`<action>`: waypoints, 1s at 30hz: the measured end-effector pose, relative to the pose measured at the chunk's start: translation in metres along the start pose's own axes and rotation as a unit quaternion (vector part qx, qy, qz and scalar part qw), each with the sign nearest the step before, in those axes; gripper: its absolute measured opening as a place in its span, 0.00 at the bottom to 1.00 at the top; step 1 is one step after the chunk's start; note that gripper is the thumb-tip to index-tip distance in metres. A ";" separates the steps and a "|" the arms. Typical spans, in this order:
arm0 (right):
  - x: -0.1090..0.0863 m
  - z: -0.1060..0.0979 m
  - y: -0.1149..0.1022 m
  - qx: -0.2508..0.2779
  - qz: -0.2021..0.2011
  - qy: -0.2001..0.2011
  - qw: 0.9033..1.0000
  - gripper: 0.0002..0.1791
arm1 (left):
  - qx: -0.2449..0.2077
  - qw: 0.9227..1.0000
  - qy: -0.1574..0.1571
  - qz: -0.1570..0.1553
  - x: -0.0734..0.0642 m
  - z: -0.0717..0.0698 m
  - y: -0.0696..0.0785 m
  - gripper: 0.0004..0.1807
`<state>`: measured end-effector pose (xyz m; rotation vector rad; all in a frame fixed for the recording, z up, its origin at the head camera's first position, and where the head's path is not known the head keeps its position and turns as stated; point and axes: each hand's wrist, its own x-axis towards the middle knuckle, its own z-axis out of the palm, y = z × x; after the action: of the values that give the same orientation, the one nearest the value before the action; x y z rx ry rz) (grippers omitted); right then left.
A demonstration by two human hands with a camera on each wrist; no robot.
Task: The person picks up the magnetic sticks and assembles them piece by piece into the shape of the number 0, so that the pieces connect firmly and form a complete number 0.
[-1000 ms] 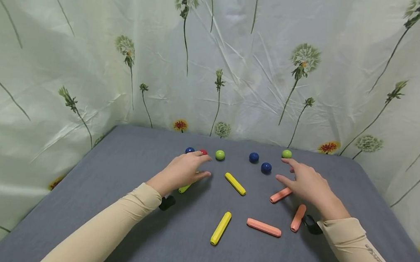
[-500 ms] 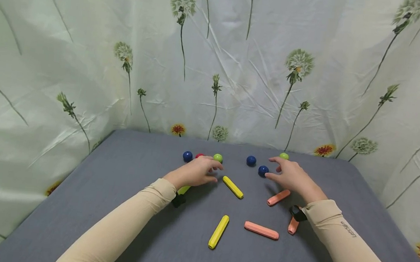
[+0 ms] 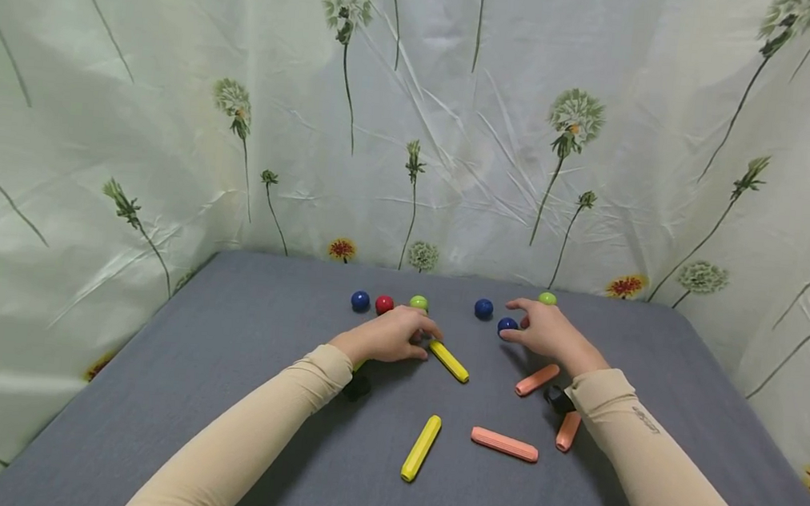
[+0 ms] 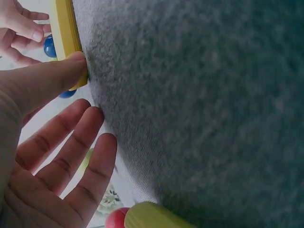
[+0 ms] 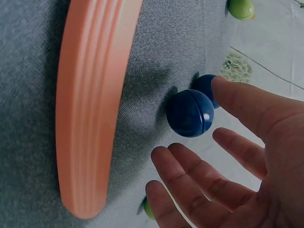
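Observation:
My left hand (image 3: 389, 335) is at the far end of a ribbed yellow stick (image 3: 449, 361). In the left wrist view its thumb overlaps the stick's end, while the other fingers (image 4: 97, 164) spread loosely; contact is unclear. Around a dark blue ball (image 5: 187, 115) my right hand (image 3: 548, 331) hovers, thumb and fingers parted, without a grip. A second blue ball (image 3: 484, 309) sits just behind it. Below the right hand lies a ribbed salmon stick (image 3: 537, 380). A yellow-green stick (image 4: 154, 216) is mostly hidden by the left wrist in the head view.
Blue (image 3: 360, 301), red (image 3: 384, 305) and green (image 3: 418, 302) balls line the back left; another green ball (image 3: 547, 298) is behind the right hand. Nearer lie a yellow stick (image 3: 421, 448) and two salmon sticks, one crosswise (image 3: 504, 444), one (image 3: 568, 433) under the right wrist. A patterned curtain (image 3: 417, 109) hangs behind.
My left hand has moved right, from near the red ball to the yellow stick's end, uncovering the red ball. The right hand has moved left to the blue ball.

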<state>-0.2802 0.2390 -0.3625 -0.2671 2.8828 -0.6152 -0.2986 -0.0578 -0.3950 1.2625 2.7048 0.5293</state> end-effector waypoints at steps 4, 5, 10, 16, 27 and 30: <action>0.005 0.003 0.000 0.001 -0.006 0.001 1.000 0.34 | 0.002 1.000 -0.002 0.003 0.002 0.002 0.000 0.18; 0.006 0.004 0.001 0.001 -0.009 0.001 1.000 0.34 | 0.002 1.000 -0.002 0.003 0.002 0.003 0.000 0.18; 0.010 0.008 0.000 0.002 -0.012 0.001 1.000 0.33 | 0.005 1.000 -0.001 0.012 0.004 0.005 -0.001 0.19; 0.014 0.010 -0.001 -0.008 -0.002 0.010 1.000 0.31 | 0.009 1.000 -0.001 0.019 0.008 0.007 -0.001 0.18; 0.015 0.011 -0.001 -0.023 0.007 0.009 1.000 0.24 | 0.022 0.999 0.002 0.027 0.010 0.007 0.000 0.14; 0.015 0.012 0.000 -0.023 0.005 0.012 1.000 0.23 | 0.020 0.999 0.007 0.030 0.011 0.008 0.000 0.12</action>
<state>-0.2918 0.2311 -0.3751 -0.2533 2.9221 -0.5558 -0.3034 -0.0477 -0.4018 1.3581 2.7100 0.4930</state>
